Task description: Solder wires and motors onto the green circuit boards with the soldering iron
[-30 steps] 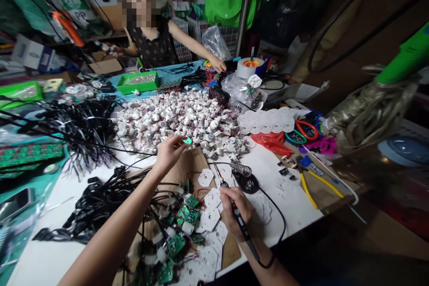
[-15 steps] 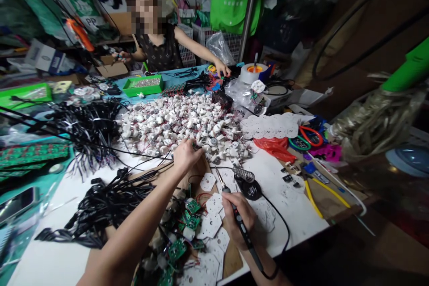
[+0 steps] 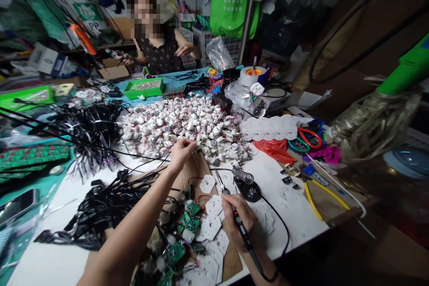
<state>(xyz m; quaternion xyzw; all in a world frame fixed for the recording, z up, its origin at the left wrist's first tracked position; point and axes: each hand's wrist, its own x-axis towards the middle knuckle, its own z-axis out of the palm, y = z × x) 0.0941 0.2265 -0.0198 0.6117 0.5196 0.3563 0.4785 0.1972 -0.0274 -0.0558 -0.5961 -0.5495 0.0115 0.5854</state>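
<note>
My left hand (image 3: pixel 180 153) reaches forward to the near edge of a big pile of small white round parts with thin red wires (image 3: pixel 181 125). Its fingers are pinched together at the pile; what they pinch is too small to name. My right hand (image 3: pixel 237 220) rests near the table's front edge, wrapped round a black soldering iron (image 3: pixel 234 212) whose tip points away toward a coil stand (image 3: pixel 246 182). Small green circuit boards (image 3: pixel 187 221) and white cut-out pieces (image 3: pixel 211 219) lie on brown cardboard (image 3: pixel 187 170) between my hands.
Bundles of black cables (image 3: pixel 97 208) lie left, more cables (image 3: pixel 83 127) behind them. Yellow-handled pliers (image 3: pixel 313 199), a red bag (image 3: pixel 273 148) and scissors (image 3: pixel 306 136) lie right. A person (image 3: pixel 157 44) sits across the table by a green tray (image 3: pixel 144 87). A tape roll (image 3: pixel 253 73) stands far back.
My left hand dropped from holding a small green board above the pile to pinching at the pile's near edge. The person opposite pulled an outstretched arm back. My right hand stayed put.
</note>
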